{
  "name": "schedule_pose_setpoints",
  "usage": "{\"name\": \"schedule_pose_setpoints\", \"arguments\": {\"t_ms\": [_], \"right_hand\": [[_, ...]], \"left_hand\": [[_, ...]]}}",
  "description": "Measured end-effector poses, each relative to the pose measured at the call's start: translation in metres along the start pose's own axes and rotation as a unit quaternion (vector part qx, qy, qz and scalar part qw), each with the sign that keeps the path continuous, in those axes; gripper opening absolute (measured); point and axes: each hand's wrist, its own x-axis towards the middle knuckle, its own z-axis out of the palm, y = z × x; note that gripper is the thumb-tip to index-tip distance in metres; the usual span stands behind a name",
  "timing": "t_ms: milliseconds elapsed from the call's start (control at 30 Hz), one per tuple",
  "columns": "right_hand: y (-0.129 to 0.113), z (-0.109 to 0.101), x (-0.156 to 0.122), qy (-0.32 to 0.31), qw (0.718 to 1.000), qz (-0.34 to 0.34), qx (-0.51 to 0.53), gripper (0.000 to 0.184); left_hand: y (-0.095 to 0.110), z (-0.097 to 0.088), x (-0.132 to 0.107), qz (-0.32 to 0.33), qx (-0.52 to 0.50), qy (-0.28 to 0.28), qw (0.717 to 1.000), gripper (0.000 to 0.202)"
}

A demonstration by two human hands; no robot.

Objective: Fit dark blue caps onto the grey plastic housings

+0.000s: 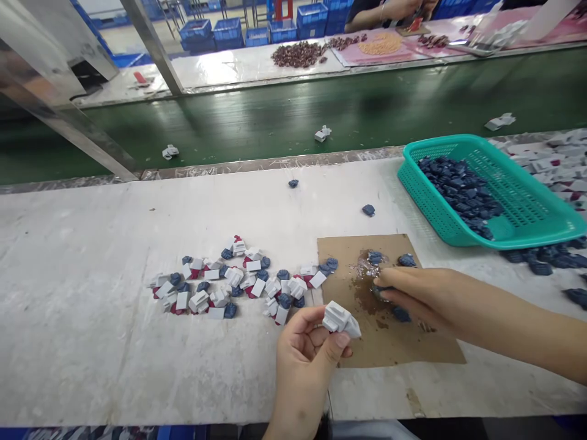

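In my left hand a white plastic piece with stepped sides is pinched between thumb and fingers, just over the near left edge of a brown cardboard sheet. My right hand reaches onto the cardboard with its fingertips pinched together on a small dark blue piece, mostly covered by the fingers. Around it on the sheet lie more blue pieces and a dark wet-looking stain. Left of the cardboard, a cluster of white, blue and dark red pieces is spread on the table.
A green basket holding many blue pieces stands at the right, with white pieces heaped beyond it. Behind the table runs a green conveyor belt carrying a few white pieces. Across it, another person's hands work above a bench.
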Motion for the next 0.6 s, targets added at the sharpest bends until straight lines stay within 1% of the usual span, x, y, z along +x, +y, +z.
{"name": "schedule_pose_setpoints", "arguments": {"t_ms": [67, 133, 167, 233, 300, 367, 467, 533, 600], "right_hand": [[-0.022, -0.013, 0.003, -0.015, 0.996, 0.040, 0.083, 0.024], [-0.042, -0.021, 0.004, -0.036, 0.981, 0.076, 0.175, 0.022], [-0.050, -0.023, 0.004, -0.045, 0.972, 0.085, 0.215, 0.022], [-0.060, -0.022, 0.002, -0.055, 0.961, 0.088, 0.255, 0.022], [-0.064, -0.020, 0.001, -0.069, 0.954, 0.097, 0.274, 0.021], [-0.064, -0.018, 0.001, -0.081, 0.949, 0.107, 0.284, 0.021], [-0.066, -0.017, 0.002, -0.093, 0.950, 0.103, 0.280, 0.022], [-0.067, -0.017, 0.003, -0.099, 0.952, 0.101, 0.272, 0.022], [-0.069, -0.016, 0.003, -0.091, 0.945, 0.118, 0.292, 0.024]], "left_hand": [[0.001, 0.002, -0.002, -0.007, -0.010, -0.003, 1.000, 0.038], [0.002, 0.005, -0.004, -0.014, -0.023, -0.003, 1.000, 0.038], [0.003, 0.006, -0.006, -0.016, -0.028, -0.003, 0.999, 0.038], [0.004, 0.006, -0.008, -0.013, -0.028, -0.009, 0.999, 0.038], [0.004, 0.005, -0.009, -0.004, -0.016, -0.025, 1.000, 0.039], [0.003, 0.001, -0.008, 0.006, 0.002, -0.052, 0.999, 0.037], [0.002, -0.004, -0.007, 0.025, 0.029, -0.084, 0.996, 0.032], [0.002, -0.005, -0.008, 0.033, 0.036, -0.078, 0.996, 0.031], [0.003, -0.003, -0.011, 0.033, 0.027, -0.062, 0.997, 0.031]]}}
